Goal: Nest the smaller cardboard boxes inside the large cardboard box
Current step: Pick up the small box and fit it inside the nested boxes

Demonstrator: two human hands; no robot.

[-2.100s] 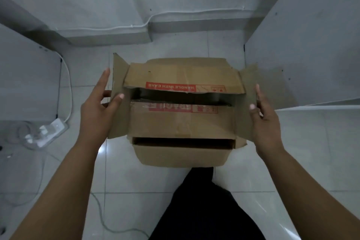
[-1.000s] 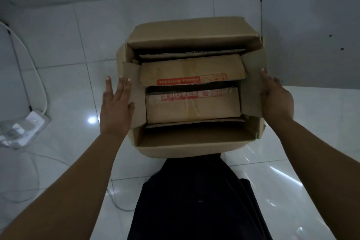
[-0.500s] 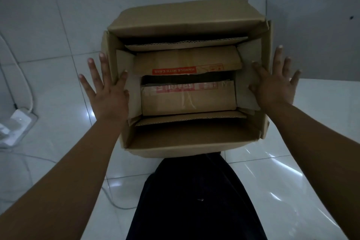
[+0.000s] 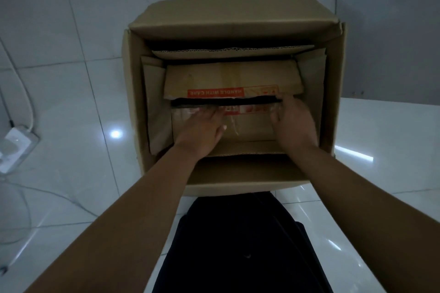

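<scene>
The large cardboard box (image 4: 133,83) stands open on the white tiled floor in front of me. Inside it sits a smaller cardboard box (image 4: 233,81) with red "handle with care" tape on its two top flaps, which leave a dark gap between them. My left hand (image 4: 202,131) lies flat on the near flap, fingers reaching to the gap. On the right end of the same flap rests my right hand (image 4: 292,123), fingertips curled at the gap's edge. Both forearms reach down into the large box. What is inside the smaller box is hidden.
A white power strip (image 4: 14,147) with cables lies on the floor at the left. A grey panel (image 4: 390,31) stands close behind the box on the right. My dark trouser leg (image 4: 238,245) is just below the box.
Both hands have left the large box's side flaps and moved inward, down onto the smaller box's near top flap. The camera has come closer over the box.
</scene>
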